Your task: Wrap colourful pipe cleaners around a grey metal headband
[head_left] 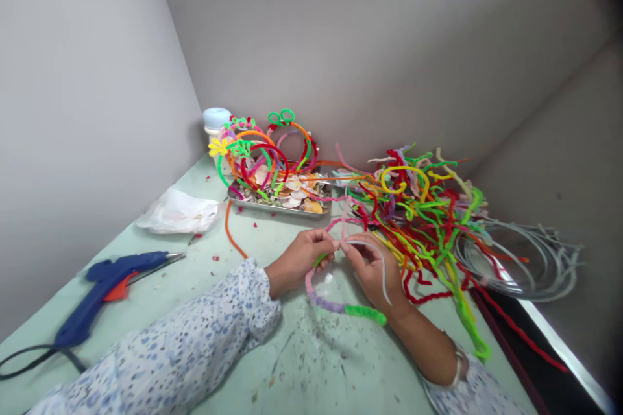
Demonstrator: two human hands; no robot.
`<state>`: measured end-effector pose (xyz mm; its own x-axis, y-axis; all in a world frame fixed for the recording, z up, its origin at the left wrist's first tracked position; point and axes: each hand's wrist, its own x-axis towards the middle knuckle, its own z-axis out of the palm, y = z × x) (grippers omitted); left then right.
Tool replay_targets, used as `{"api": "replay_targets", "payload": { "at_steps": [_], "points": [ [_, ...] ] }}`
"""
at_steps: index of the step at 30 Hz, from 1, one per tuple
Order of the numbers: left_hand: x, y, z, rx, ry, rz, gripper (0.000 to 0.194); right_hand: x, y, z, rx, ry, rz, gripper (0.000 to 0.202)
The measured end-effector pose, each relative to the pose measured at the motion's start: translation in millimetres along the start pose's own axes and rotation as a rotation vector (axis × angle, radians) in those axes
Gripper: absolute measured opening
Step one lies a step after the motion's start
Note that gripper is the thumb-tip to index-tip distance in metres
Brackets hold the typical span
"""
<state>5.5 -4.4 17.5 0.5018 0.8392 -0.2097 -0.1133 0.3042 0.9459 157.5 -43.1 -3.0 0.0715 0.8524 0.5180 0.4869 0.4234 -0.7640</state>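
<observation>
Between my hands is a thin headband, partly wrapped in pipe cleaner: its pink, lavender and green stretch (327, 304) curves below my fingers, while a bare grey stretch (382, 266) arches over my right hand. My left hand (305, 258) is closed, thumb and fingers pinching the wrapped part. The fingertips of my right hand (374, 272) meet it there, pinched at the base of a pale pink pipe cleaner (344, 217) that sticks up. Both hands hover just above the pale green table (296, 363).
A metal tray (272, 209) holds shells and finished headbands (287, 162). At right lie a tangled pile of pipe cleaners (423, 207) and coiled bare bands (530, 262). A blue glue gun (104, 285), a plastic bag (179, 213) and a blue-lidded jar (217, 118) are at left.
</observation>
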Motion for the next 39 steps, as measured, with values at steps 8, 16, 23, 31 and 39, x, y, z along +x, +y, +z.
{"api": "replay_targets", "payload": {
  "at_steps": [8, 16, 23, 31, 39],
  "points": [
    [1, -2, -2.4, 0.022, -0.029, -0.008, 0.021, 1, -1, -1, 0.020, -0.018, -0.011, 0.008],
    [1, 2, -2.5, -0.011, -0.064, -0.062, 0.022, 1, 5, 0, 0.032, -0.027, -0.021, 0.008],
    [3, 1, -3.7, -0.041, -0.063, -0.100, 0.021, 0, 9, 2, 0.075, -0.001, 0.019, 0.009],
    [0, 5, -1.9, -0.013, -0.076, -0.101, 0.019, 0, 6, -1, 0.083, -0.040, -0.009, 0.007],
    [5, 3, -7.4, -0.057, -0.116, -0.154, 0.017, 0, 2, 0, 0.111, -0.024, 0.021, 0.007]
  ]
}}
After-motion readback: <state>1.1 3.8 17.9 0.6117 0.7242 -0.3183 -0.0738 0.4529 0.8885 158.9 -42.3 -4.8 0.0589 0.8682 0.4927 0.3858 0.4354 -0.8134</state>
